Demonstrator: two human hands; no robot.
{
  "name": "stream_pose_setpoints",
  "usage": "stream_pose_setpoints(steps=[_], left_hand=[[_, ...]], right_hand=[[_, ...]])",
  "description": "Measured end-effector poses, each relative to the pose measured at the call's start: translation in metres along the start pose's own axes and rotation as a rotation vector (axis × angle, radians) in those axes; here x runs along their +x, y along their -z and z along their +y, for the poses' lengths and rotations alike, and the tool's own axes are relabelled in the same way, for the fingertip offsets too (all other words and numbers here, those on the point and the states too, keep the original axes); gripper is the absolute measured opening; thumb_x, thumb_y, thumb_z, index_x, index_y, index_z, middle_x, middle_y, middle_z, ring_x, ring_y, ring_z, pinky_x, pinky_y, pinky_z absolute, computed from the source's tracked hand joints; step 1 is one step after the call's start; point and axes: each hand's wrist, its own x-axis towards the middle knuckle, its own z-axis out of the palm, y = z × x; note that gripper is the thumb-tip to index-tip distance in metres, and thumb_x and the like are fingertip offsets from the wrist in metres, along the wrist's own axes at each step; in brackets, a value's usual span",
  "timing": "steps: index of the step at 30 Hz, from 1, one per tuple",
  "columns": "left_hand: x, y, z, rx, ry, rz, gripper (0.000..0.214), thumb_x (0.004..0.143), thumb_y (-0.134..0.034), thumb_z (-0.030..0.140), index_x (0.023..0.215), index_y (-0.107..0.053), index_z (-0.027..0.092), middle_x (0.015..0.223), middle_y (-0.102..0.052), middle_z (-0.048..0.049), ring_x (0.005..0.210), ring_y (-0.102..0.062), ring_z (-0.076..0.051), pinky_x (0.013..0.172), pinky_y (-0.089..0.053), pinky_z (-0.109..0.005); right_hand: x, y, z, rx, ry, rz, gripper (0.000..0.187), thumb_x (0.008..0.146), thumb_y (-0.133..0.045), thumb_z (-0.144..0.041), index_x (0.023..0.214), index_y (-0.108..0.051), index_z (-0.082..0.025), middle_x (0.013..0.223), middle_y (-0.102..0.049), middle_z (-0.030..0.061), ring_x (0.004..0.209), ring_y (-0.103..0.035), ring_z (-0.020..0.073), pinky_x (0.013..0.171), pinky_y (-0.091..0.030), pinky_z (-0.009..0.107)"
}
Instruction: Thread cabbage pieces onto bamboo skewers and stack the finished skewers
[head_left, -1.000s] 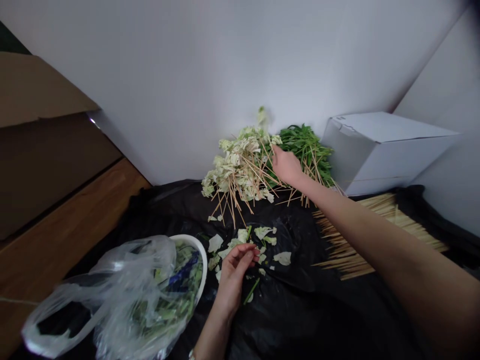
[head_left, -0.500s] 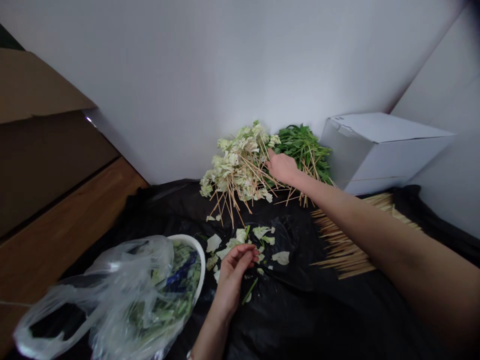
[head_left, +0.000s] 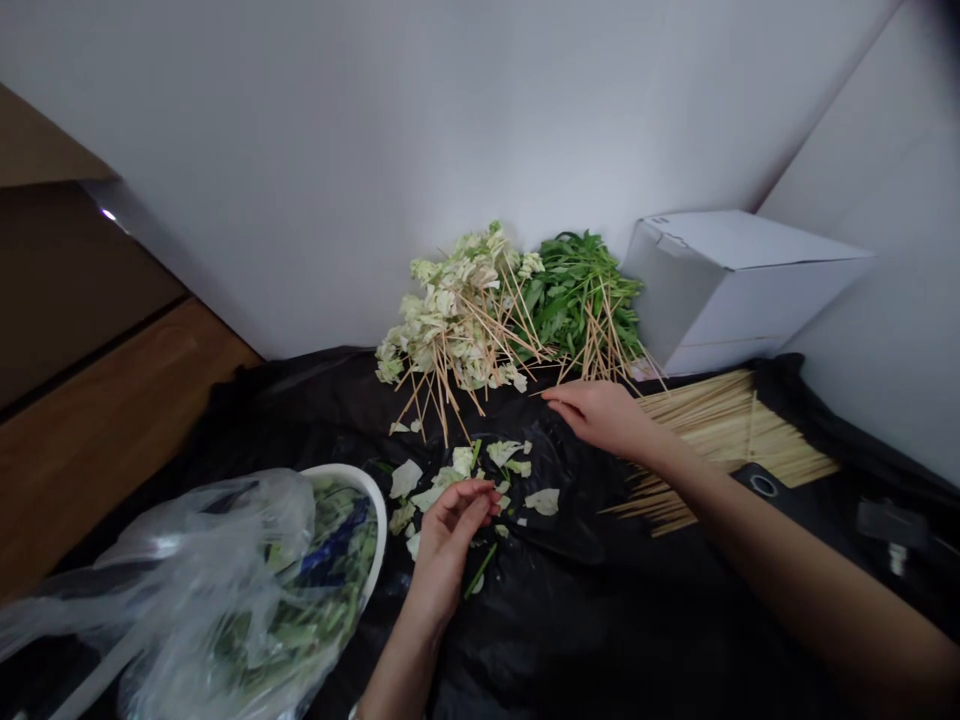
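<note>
My left hand [head_left: 442, 548] hovers over loose pale cabbage pieces [head_left: 542, 501] with its fingers curled and thumb drawn close to them; anything between the tips is hidden. Forward and to the right, my right hand [head_left: 604, 415] has its fingers pressed together, and I see nothing in them. Close past its fingertips stick out the wooden skewers [head_left: 442, 375] of a heap of skewered cabbage [head_left: 457, 280]. Beside that heap lie skewered green leaves [head_left: 574, 280]. A spread of bare bamboo skewers [head_left: 750, 420] lies partly behind my right forearm.
At the lower left, a clear plastic bag [head_left: 210, 560] partly covers a white-rimmed tub [head_left: 375, 510] of greens. A white box [head_left: 742, 290] stands by the wall at the right. Black sheeting [head_left: 600, 620] covers the floor. A dark phone-like object [head_left: 763, 482] shows beyond my forearm.
My right hand has drawn back from the skewered cabbage, toward me and to the right. My left hand keeps about the same pose. The view has shifted a little to the right.
</note>
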Motion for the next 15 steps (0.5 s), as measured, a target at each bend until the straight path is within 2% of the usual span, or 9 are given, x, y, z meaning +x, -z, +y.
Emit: stream_pose_setpoints(steps=[5,8,12,15], left_hand=[[0.001,-0.001,0.001,0.057,-0.024,0.019,0.028,0.074,-0.078,0.039,0.091,-0.075,0.018,0.087,-0.073,-0.0066,0.083,-0.067,-0.019,0.077,-0.052,-0.027],[0.000,-0.005,0.004,0.049,-0.017,0.029,0.029,0.070,-0.080,0.040,0.088,-0.075,0.018,0.084,-0.074,-0.0066,0.083,-0.068,-0.020,0.078,-0.054,-0.029],[-0.002,-0.010,0.006,0.059,-0.006,0.023,0.029,0.067,-0.082,0.039,0.086,-0.075,0.018,0.082,-0.074,-0.0067,0.081,-0.069,-0.021,0.079,-0.054,-0.031],[-0.002,-0.011,0.006,0.079,-0.006,0.027,0.027,0.069,-0.081,0.037,0.086,-0.075,0.018,0.083,-0.074,-0.0061,0.078,-0.068,-0.019,0.079,-0.054,-0.030]], right_hand=[[-0.042,0.017,0.034,-0.107,-0.098,-0.190,0.024,0.094,-0.047,-0.026,0.092,-0.071,-0.020,0.090,-0.072,0.0047,0.082,-0.065,0.0180,0.069,-0.042,0.027],[-0.068,0.027,0.050,-0.165,-0.098,-0.286,0.022,0.091,-0.049,-0.025,0.081,-0.069,-0.020,0.079,-0.068,0.0036,0.072,-0.062,0.0173,0.064,-0.039,0.027],[-0.096,0.014,0.059,-0.293,-0.065,-0.260,0.020,0.087,-0.049,-0.015,0.077,-0.066,-0.018,0.080,-0.065,0.0075,0.074,-0.060,0.0191,0.065,-0.039,0.030],[-0.105,0.000,0.062,-0.381,-0.040,-0.223,0.016,0.083,-0.052,-0.010,0.077,-0.065,-0.016,0.080,-0.063,0.0090,0.074,-0.059,0.0202,0.067,-0.039,0.031]])
